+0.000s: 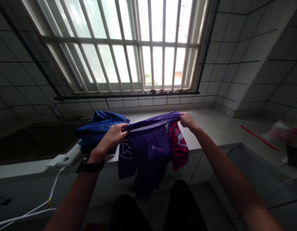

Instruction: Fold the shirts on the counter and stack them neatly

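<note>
A purple jersey [150,146] hangs over the front edge of the white counter, with one sleeve patterned in red and dark blue and a white logo on the other. My left hand [116,133] pinches its upper left part, and my right hand [187,122] grips the upper right end. Between the two hands the top edge is drawn taut and folded over. Just left of it, close to my left hand, lies a heap of blue cloth [104,125] with darker fabric beneath.
A dark sink [38,138] with a faucet [57,113] lies to the left. In front of it rests a white power strip [69,157] with a cable. On the right counter are a red strip [259,138] and a plastic bag [284,134]. A barred window [122,41] is behind.
</note>
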A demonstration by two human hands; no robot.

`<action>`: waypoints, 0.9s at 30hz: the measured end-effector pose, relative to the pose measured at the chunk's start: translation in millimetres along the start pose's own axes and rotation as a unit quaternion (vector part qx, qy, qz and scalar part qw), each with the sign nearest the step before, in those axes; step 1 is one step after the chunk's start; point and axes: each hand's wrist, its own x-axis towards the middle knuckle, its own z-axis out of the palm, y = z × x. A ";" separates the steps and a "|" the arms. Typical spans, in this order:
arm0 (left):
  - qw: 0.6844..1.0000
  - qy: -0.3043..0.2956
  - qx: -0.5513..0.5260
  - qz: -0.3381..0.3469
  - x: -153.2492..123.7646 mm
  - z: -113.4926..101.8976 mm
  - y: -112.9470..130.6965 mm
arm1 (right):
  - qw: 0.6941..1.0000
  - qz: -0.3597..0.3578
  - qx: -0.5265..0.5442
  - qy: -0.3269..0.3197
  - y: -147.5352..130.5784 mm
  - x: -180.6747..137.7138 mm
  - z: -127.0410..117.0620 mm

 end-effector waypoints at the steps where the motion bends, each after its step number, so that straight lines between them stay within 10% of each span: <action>1: 1.000 0.007 0.002 -0.004 2.5 -0.3 -3.8 | 0.999 0.031 0.031 -0.032 -1.5 0.9 -0.4; 13: 0.951 -0.170 -0.241 -0.088 -5.8 1.4 -31.9 | 0.930 -0.012 0.257 -0.262 13.8 1.1 -33.0; 21: 0.984 0.140 -0.047 -0.097 25.5 -5.0 -35.3 | 0.998 0.023 0.054 0.031 11.9 33.2 -28.9; 27: 0.961 0.186 0.193 -0.072 71.8 12.7 -15.3 | 0.974 -0.044 -0.008 0.223 23.5 48.0 27.5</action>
